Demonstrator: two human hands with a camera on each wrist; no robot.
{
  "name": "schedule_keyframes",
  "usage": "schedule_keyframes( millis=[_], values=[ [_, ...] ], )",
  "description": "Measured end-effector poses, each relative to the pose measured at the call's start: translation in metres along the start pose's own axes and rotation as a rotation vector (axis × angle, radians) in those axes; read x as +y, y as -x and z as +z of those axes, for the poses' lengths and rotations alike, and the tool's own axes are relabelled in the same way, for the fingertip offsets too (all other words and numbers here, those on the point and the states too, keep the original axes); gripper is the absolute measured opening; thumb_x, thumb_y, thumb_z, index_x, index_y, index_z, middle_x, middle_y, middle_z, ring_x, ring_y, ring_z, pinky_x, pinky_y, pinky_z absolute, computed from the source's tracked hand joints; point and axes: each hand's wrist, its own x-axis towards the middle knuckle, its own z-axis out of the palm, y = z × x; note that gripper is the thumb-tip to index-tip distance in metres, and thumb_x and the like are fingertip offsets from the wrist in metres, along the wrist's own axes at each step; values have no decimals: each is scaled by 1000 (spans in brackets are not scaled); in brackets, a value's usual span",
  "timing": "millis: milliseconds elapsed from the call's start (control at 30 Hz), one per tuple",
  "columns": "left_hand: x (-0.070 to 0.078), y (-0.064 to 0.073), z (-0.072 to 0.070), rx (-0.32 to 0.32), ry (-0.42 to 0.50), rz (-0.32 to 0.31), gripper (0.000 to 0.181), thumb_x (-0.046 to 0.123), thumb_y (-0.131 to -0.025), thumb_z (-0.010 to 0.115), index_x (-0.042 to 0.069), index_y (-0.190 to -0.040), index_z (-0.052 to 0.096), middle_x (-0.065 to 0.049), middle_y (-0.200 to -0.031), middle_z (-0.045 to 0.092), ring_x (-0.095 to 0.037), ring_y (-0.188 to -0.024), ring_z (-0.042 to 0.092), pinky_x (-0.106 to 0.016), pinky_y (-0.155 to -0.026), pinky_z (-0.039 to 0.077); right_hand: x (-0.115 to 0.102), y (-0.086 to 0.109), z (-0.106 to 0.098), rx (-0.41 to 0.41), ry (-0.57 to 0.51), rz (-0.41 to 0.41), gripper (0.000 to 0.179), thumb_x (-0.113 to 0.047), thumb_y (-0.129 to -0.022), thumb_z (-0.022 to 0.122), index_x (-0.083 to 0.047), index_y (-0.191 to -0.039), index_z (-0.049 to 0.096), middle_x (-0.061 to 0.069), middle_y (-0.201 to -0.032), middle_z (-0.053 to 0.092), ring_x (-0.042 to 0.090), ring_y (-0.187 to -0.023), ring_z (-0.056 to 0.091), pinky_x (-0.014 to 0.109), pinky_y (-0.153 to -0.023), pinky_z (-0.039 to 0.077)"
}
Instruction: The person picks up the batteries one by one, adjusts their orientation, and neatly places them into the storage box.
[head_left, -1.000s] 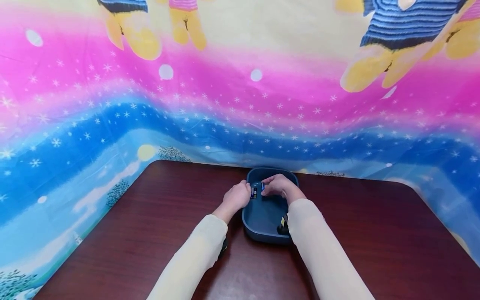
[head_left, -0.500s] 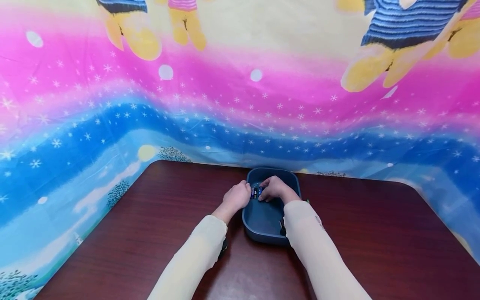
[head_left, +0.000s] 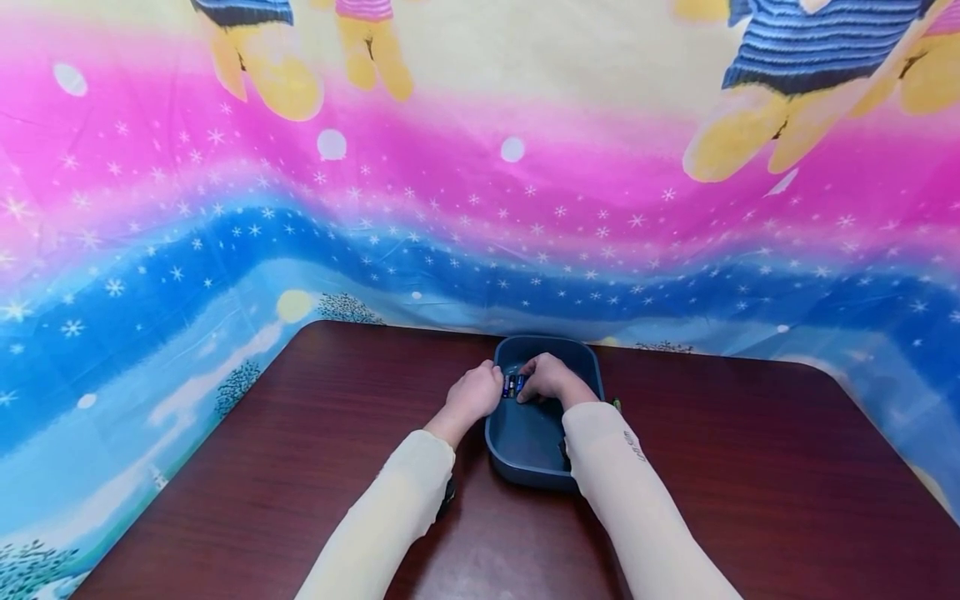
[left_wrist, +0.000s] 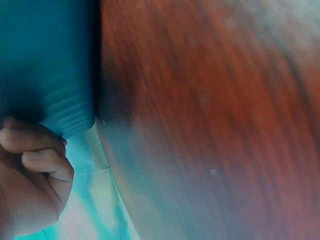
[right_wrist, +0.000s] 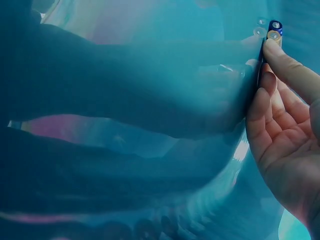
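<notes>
A dark grey-blue plastic basin point(head_left: 528, 437) stands near the far edge of the table. Small blue-and-black batteries point(head_left: 512, 386) stand side by side inside it, against the left part. My left hand point(head_left: 476, 390) grips the basin's left rim; its curled fingers point(left_wrist: 47, 159) show beside the wall in the left wrist view. Inside the basin, my right hand point(head_left: 551, 377) pinches a battery at the right end of the row. In the right wrist view, thumb and fingertips meet right at the battery ends point(right_wrist: 274, 31), and the hand hides most of their length.
A small green object point(head_left: 617, 405) lies on the table just right of the basin, partly behind the right sleeve point(head_left: 611, 442). The brown wooden table point(head_left: 337, 400) extends on both sides. A patterned cloth point(head_left: 450, 208) hangs behind its far edge.
My right hand has lowered a battery leftward, and it now stands beside the other batteries. The right forearm shifted left, uncovering the green object. My left hand has stayed on the rim.
</notes>
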Motion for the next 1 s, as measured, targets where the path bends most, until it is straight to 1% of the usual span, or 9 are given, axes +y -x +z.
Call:
schedule_keyframes(
  millis=[233,433,567,800,933,1000],
  values=[
    [0,1,-1,5,-5,-2,37,34,-91,23,11,-106,48,-5,-81,53,-18,-70,49,-35,-60,40,0,-1,1,-3,16,-7,42,-13,-65,71,-10,-104,58,7,-89,56,19,-63,55,30,-56,45],
    [-1,1,0,7,4,-3,36,34,-91,24,11,-103,49,-5,-79,53,-18,-69,49,-35,-59,40,1,-3,2,-20,12,-6,41,-13,-65,71,-12,-105,59,7,-90,56,19,-66,55,31,-57,46],
    [-2,0,1,5,-1,-8,36,34,-91,24,11,-104,49,-4,-79,53,-17,-69,49,-35,-59,40,1,-3,2,-30,3,-1,40,-13,-65,71,-13,-104,60,7,-92,56,19,-69,54,31,-57,46],
    [-1,-1,1,-4,2,-12,36,34,-91,25,11,-105,48,-3,-78,52,-17,-68,48,-34,-58,39,1,-3,2,-41,3,-2,45,-11,-66,70,-13,-108,58,8,-94,54,19,-70,54,30,-58,46],
    [0,0,0,-8,2,-7,36,34,-91,25,11,-106,48,-3,-77,51,-17,-67,48,-33,-57,39,-1,0,0,-66,0,2,45,-7,-69,67,-11,-112,54,9,-92,54,20,-69,54,31,-60,46],
    [1,1,0,-6,1,1,37,34,-91,25,11,-107,48,-3,-77,51,-17,-67,48,-33,-57,39,-2,2,-3,-100,5,-3,49,-4,-70,65,-9,-116,50,10,-90,54,20,-68,55,31,-60,47]
  ],
)
